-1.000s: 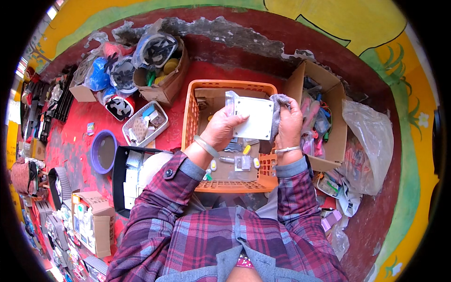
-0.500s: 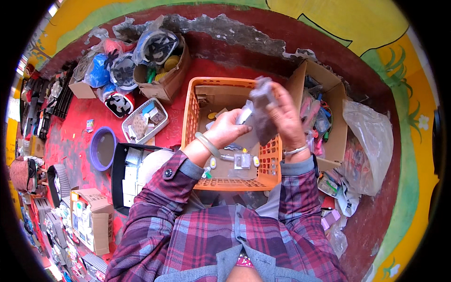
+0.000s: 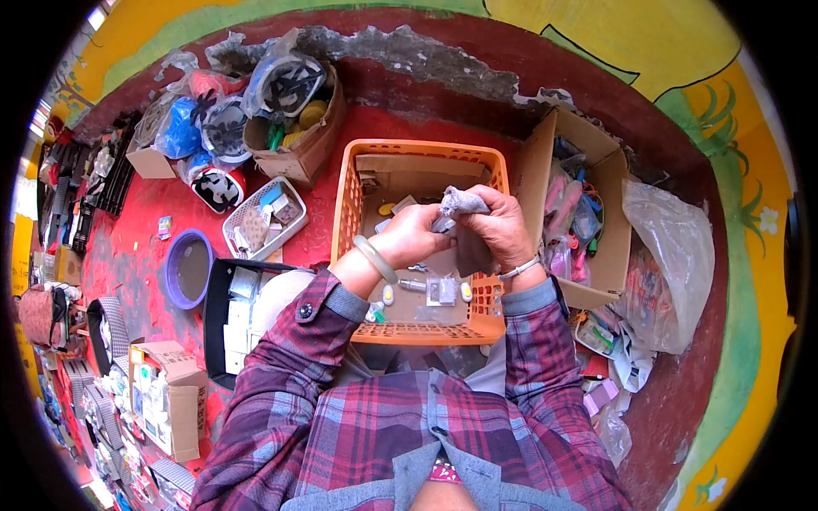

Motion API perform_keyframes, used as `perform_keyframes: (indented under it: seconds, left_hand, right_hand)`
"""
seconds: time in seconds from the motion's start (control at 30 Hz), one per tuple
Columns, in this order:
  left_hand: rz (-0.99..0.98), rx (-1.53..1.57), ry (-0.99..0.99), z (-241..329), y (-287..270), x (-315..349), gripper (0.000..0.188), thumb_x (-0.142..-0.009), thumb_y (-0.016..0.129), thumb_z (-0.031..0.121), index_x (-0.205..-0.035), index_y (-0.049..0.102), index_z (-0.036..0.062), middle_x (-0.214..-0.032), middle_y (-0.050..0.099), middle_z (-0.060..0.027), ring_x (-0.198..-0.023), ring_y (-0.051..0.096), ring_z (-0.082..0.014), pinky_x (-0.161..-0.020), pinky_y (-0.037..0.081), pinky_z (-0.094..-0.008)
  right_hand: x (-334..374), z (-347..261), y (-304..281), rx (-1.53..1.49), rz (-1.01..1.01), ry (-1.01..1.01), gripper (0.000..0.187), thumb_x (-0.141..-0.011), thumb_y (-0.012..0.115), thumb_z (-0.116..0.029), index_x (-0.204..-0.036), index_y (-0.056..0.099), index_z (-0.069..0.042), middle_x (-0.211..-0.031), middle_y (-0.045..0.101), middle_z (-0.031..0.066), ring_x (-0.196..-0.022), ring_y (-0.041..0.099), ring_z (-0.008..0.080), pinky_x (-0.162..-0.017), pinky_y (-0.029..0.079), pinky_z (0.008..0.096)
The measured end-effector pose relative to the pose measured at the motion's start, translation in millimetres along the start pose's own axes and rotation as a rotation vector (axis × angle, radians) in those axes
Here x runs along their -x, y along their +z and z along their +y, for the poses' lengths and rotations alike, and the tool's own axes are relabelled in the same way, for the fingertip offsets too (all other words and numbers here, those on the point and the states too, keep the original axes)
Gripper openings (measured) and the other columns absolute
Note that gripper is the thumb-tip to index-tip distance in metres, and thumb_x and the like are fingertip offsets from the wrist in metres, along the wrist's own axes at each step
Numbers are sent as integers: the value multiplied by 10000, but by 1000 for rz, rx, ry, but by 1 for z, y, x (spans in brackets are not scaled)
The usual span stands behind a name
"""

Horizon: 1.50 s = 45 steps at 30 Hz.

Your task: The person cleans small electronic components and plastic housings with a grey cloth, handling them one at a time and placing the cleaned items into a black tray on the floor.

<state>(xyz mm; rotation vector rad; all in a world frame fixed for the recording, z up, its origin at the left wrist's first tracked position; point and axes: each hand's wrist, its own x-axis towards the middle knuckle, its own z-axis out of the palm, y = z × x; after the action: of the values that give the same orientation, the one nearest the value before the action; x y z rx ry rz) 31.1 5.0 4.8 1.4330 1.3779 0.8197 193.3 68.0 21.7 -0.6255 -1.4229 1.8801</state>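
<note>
Above the orange plastic basket my two hands meet. My right hand is closed around a grey-brown cloth, part of which hangs below the fingers. My left hand pinches a small pale, clear-looking item, mostly hidden by fingers and cloth. The bunched cloth appears to touch that item. Inside the basket, under my hands, lie a small clear square case, two white-and-yellow oval pieces and other small things.
Right of the basket stands an open cardboard box of colourful goods, beside a clear plastic bag. On the left are a white tray, a purple basin, a black box and a carton with helmets near it.
My right hand has come down and toward the left with the cloth, which is now bunched against the item in my left hand. My left hand has barely moved.
</note>
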Motion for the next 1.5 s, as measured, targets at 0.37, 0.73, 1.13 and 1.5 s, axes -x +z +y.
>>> perform_keyframes:
  seconds: [0.37, 0.73, 1.13, 1.5]
  left_hand:
    - [-129, 19, 24, -2, -5, -3, 299, -747, 673, 61, -1021, 591, -26, -845, 640, -49, -789, 559, -114, -721, 480, -301]
    - [-195, 155, -173, -4, -11, 8, 275, -740, 702, 64, -994, 642, -21, -880, 663, -50, -810, 596, -134, -765, 477, -287]
    - [-163, -18, -261, -12, -7, -9, 333, -701, 725, 94, -1003, 641, -20, -898, 668, -79, -829, 611, -157, -803, 481, -304]
    - [-171, 288, -93, 1, -14, -1, 648, -641, 764, 145, -1215, 514, -25, -1072, 612, -102, -1001, 572, -202, -906, 435, -317]
  right_hand:
    - [-2, 16, 4, 209, 141, -171, 129, -836, 619, -1, -958, 650, -26, -870, 632, -14, -792, 565, 67, -712, 461, 209]
    - [-5, -20, -107, -457, 510, -131, 224, -855, 658, -287, -997, 593, -126, -843, 616, 24, -699, 598, 171, -612, 515, 320]
    - [-2, 19, -5, 38, 47, -6, 375, -929, 547, -298, -1205, 529, -45, -1078, 618, 83, -990, 597, 199, -872, 462, 306]
    - [1, 14, 14, 918, 469, -389, 144, -839, 658, -179, -923, 620, -68, -778, 641, 89, -702, 622, 220, -635, 483, 324]
